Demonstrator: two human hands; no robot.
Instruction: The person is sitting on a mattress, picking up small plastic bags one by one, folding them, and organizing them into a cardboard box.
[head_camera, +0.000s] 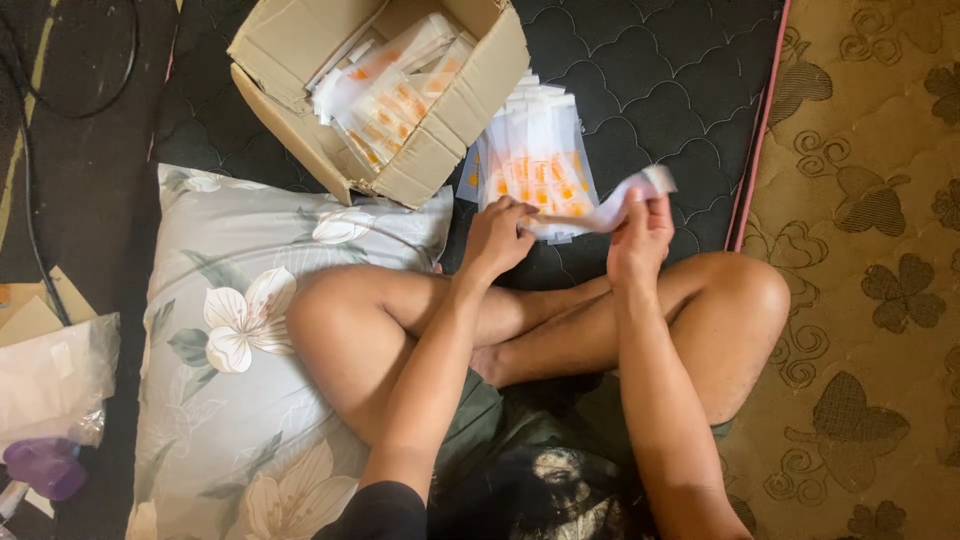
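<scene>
I sit cross-legged on a dark quilted mat (640, 70). Both hands hold one thin white sachet strip (612, 208) with orange print, stretched between them. My left hand (497, 238) pinches its left end and my right hand (640, 235) grips its right end, which curls upward. Just beyond the hands lies a fanned stack of similar white-and-orange sachets (535, 160) on the mat. An open cardboard box (445, 130) at the top centre holds several more sachets.
A grey pillow with white flowers (230, 330) lies to my left under my knee. A beige patterned carpet (870, 280) runs along the right. At the far left are a clear plastic bag (50, 380), a purple object (45, 467) and black cables (30, 210).
</scene>
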